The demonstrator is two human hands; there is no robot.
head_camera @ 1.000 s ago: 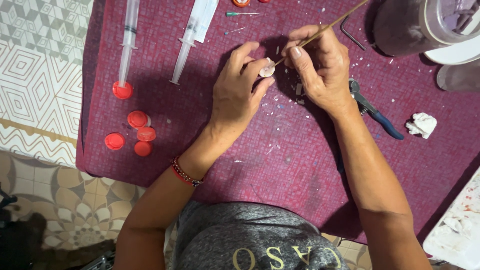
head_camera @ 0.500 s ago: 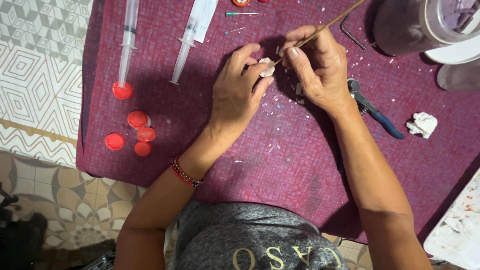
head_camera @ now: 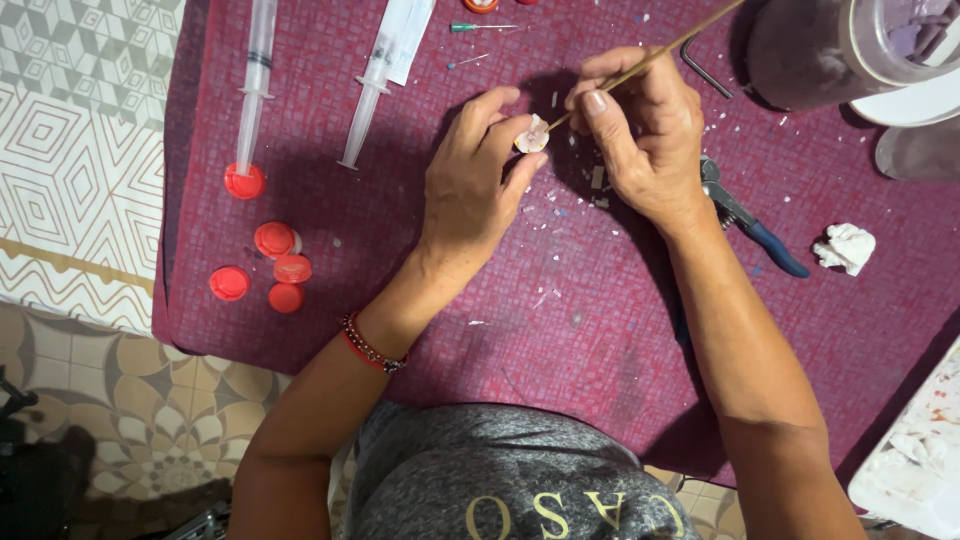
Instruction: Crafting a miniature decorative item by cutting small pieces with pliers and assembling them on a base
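On the mat (head_camera: 560, 330), two syringes (head_camera: 250, 85) (four red caps (head_camera: 275, 240)).

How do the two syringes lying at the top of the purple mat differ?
The left syringe ends at a red cap; the right syringe ends bare, with no cap at its tip. The left one lies nearly straight up and down; the right one slants, its top leaning right, with what looks like a clear wrapper at that end. Both are slim, clear plastic, untouched by either hand.

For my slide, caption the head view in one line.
Left hand pinches a small pale piece while the right hand works it with a thin stick over a maroon mat.
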